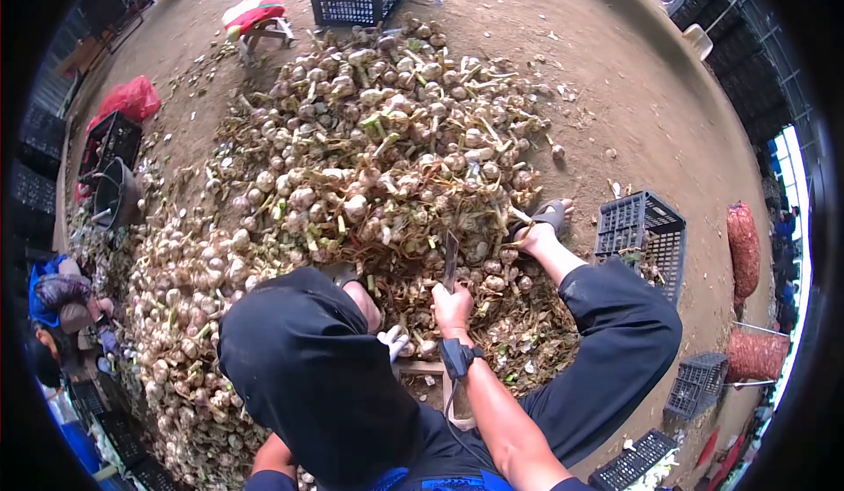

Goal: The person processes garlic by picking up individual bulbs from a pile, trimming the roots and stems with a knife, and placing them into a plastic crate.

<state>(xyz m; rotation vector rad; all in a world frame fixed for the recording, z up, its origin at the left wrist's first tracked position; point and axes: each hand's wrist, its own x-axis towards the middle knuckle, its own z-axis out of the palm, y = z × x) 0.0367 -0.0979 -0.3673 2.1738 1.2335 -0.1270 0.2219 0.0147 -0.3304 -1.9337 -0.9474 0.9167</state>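
My right hand [453, 308] is closed round the handle of a knife, its dark blade [451, 258] pointing up and away over the garlic. A dark band with a box is strapped to that wrist. My left hand [393, 341], in a pale glove, shows only in part beside my left knee; its fingers are near a garlic bulb [428, 348], and whether it holds anything is hidden. Just below the hands is a wooden frame [420, 367]. A large heap of garlic [354, 207] with stalks and roots spreads in front of my feet and to the left.
Plastic crates stand at the top [359, 3] and right [642, 232]. Red mesh sacks [743, 254] lie at the far right. A small stool [259, 25] with a cushion is at the upper left, a bucket [114, 194] at the left. Another person [70, 302] sits at the left edge.
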